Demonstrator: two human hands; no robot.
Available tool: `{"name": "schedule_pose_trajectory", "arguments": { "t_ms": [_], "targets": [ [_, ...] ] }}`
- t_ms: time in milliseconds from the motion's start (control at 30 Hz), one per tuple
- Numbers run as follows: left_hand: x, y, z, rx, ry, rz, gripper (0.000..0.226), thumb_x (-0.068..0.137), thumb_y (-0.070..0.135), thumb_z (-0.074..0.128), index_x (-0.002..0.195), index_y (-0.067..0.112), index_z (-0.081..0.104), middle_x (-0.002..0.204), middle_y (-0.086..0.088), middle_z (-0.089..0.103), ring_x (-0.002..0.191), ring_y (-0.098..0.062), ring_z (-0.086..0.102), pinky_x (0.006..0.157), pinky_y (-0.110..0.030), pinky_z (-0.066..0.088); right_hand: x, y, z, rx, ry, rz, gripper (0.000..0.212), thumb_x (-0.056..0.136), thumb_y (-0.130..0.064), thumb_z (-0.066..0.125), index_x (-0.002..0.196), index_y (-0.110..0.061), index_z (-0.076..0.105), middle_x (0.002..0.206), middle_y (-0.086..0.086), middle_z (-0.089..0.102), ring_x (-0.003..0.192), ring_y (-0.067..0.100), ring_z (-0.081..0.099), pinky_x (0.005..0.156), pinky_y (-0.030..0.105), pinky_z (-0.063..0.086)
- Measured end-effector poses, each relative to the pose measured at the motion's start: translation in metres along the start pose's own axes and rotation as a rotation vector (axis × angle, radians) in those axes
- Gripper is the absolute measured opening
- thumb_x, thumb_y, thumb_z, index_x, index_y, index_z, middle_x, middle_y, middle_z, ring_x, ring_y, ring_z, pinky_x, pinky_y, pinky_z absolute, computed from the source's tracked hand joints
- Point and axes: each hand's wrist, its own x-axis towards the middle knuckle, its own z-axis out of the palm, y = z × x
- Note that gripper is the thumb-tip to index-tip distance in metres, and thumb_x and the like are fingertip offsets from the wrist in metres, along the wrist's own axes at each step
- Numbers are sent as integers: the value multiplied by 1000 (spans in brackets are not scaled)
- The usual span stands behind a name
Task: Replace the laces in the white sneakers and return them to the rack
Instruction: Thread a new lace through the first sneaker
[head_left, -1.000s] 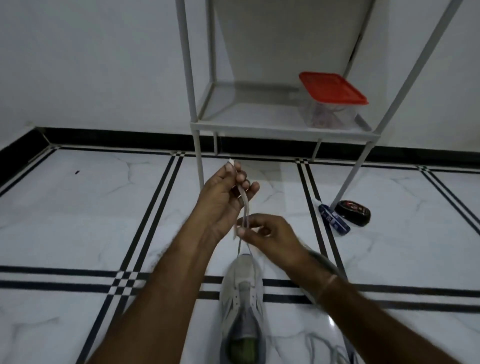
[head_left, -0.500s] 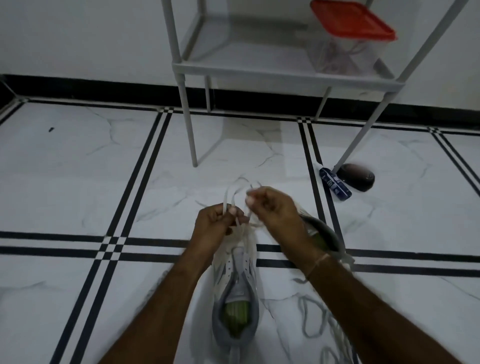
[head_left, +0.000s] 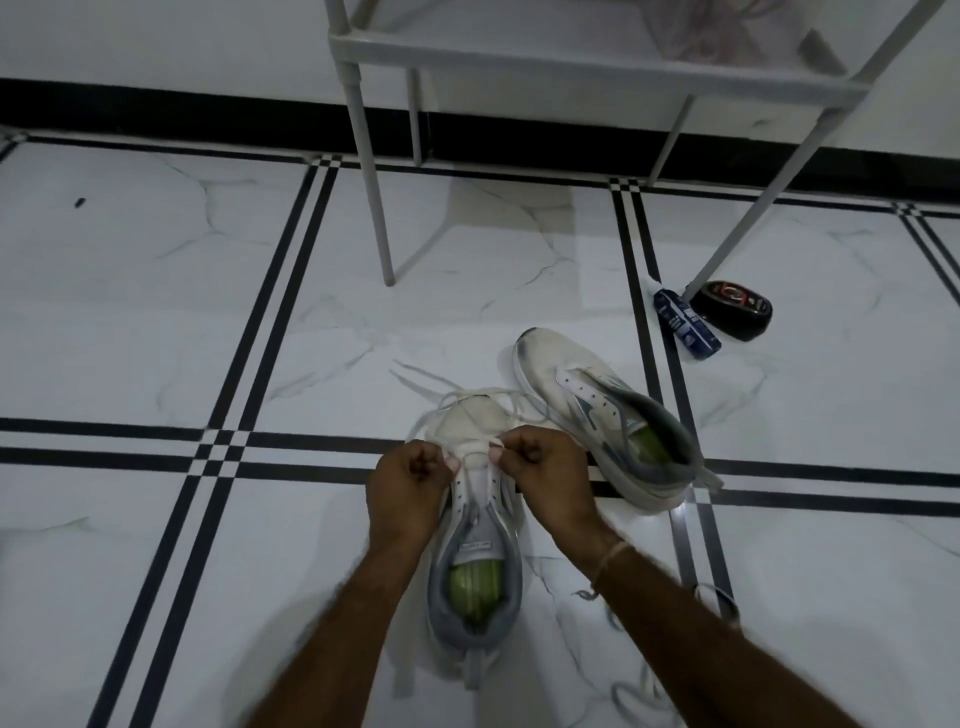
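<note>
2 sneakers (head_left: 470, 535) on marble floor (head_left: 156, 312)

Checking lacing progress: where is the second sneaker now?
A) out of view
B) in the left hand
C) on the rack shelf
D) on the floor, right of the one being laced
D: the second sneaker lies on the floor right of the sneaker whose lace the left hand and right hand pinch.

Open marble floor (head_left: 156, 322) left of the near sneaker (head_left: 475, 545). Right side tight: second sneaker (head_left: 608, 415) lies tilted just beside the right hand (head_left: 545, 478). Loops of white lace (head_left: 474, 448) sprawl past the toe. Ahead stands a rack leg (head_left: 371, 182). Blue tube (head_left: 685, 325) and black polish container (head_left: 735, 309) crowd the right leg.
</note>
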Motion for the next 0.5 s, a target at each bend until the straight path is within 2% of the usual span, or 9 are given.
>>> {"name": "schedule_pose_trajectory", "arguments": {
  "t_ms": [100,300,433,500],
  "targets": [
    [-2,0,1,23,47,8,7,84,18,81,82,14,74,77,6,74,75,-8,69,72,-20,51,-2,2,0,9,4,24,5,87,-17,81,85,-13,79,80,-2,77,80,18,74,78,39,62],
    [1,-4,-3,112,33,-22,21,87,22,72,69,13,64,66,0,68,70,-24,67,74,-43,56,-4,-3,4,37,8,94,12,88,-22,79,79,-15,77,69,-3,73,68,11,67,76,45,60],
    [2,-4,-8,81,-29,-56,23,75,44,59,75,22,64,76,3,73,79,-21,72,81,-48,59,-10,-3,2,51,5,139,19,87,-31,74,76,-16,77,66,1,71,65,12,64,76,49,59],
    [5,-8,-10,56,-52,-73,24,76,48,57,77,25,63,77,3,74,80,-21,73,82,-50,59,-10,-4,1,59,2,149,29,83,-41,70,75,-13,75,67,8,70,65,15,62,75,52,59]
  ]
}}
